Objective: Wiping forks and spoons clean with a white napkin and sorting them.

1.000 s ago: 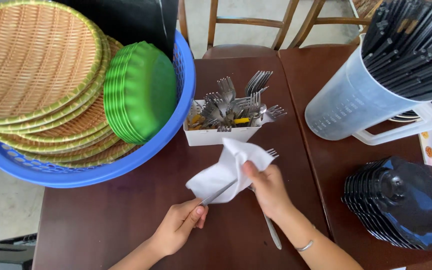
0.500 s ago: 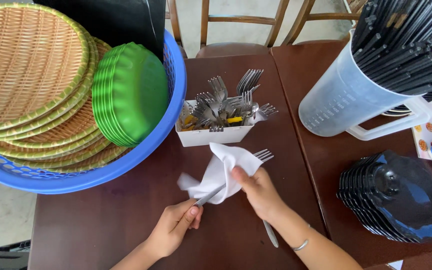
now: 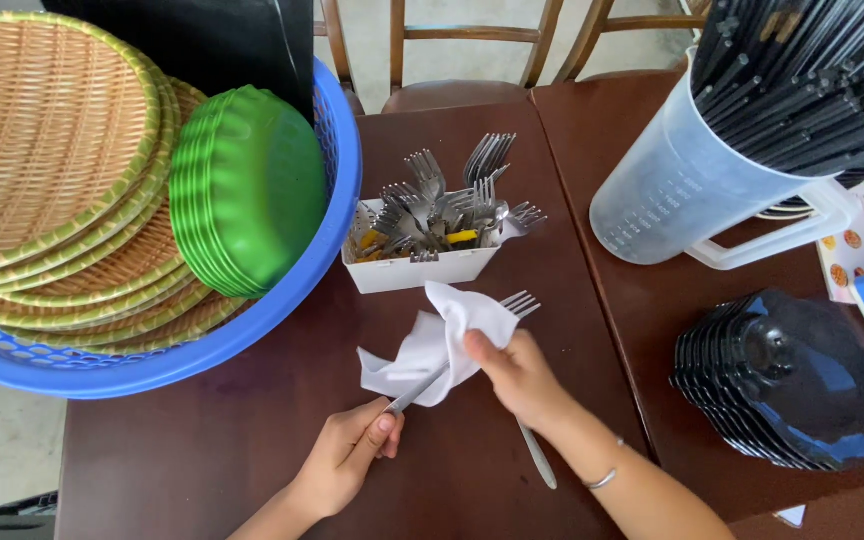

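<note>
My left hand (image 3: 347, 455) pinches the handle end of a metal fork (image 3: 517, 303), whose tines stick out past a white cloth (image 3: 432, 345). My right hand (image 3: 517, 375) grips the cloth, wrapped around the fork's middle. A second piece of cutlery (image 3: 537, 455) lies on the dark wooden table (image 3: 202, 440) under my right wrist. Just beyond the cloth stands a white box (image 3: 422, 268) filled with several forks (image 3: 442, 200).
A blue plastic basket (image 3: 282, 300) at left holds woven trays (image 3: 42, 150) and a stack of green plates (image 3: 247, 190). At right are a clear jug (image 3: 672, 190) of black chopsticks and a stack of black bowls (image 3: 782, 380). Wooden chairs stand behind the table.
The cloth has slid along the fork between my hands, and both hands have shifted slightly. The view has drifted a little.
</note>
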